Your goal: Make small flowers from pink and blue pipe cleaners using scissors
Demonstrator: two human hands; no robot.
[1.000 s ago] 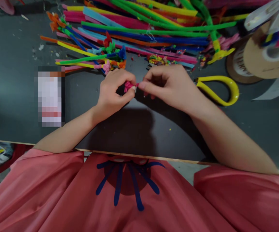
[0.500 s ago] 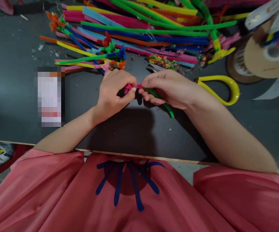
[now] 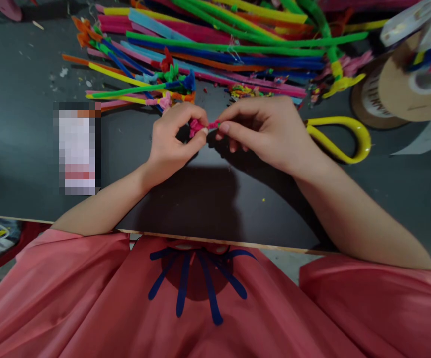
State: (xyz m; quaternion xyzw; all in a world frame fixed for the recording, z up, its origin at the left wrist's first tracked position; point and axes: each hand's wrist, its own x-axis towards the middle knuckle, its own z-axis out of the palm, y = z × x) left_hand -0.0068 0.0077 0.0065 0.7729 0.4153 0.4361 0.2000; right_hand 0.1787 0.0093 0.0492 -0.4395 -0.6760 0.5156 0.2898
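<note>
A small pink flower-like piece twisted from pipe cleaner (image 3: pixel 197 128) is pinched between the thumb and forefinger of my left hand (image 3: pixel 174 136). Its narrow pink neck runs rightward into the fingertips of my right hand (image 3: pixel 271 132), which are closed on it. A speck of green pipe cleaner shows at those fingertips; my right hand hides the rest. Just beyond my left hand lie finished-looking pipe cleaner flowers (image 3: pixel 166 88) with coloured stems. Scissors with yellow handles (image 3: pixel 364 141) rest to the right, their blades covered by my right hand.
Long pipe cleaners in many colours (image 3: pixel 222 49) are heaped along the back of the dark table (image 3: pixel 126 209). Small coloured clippings (image 3: pixel 245 92) lie in front of them. Ribbon spools (image 3: pixel 394 99) stand at the right. A blurred-out rectangular object (image 3: pixel 76 149) lies at the left.
My right hand has turned over and shifted its grip on the neck, with its back now facing up. The green stem that trailed below it is out of sight.
</note>
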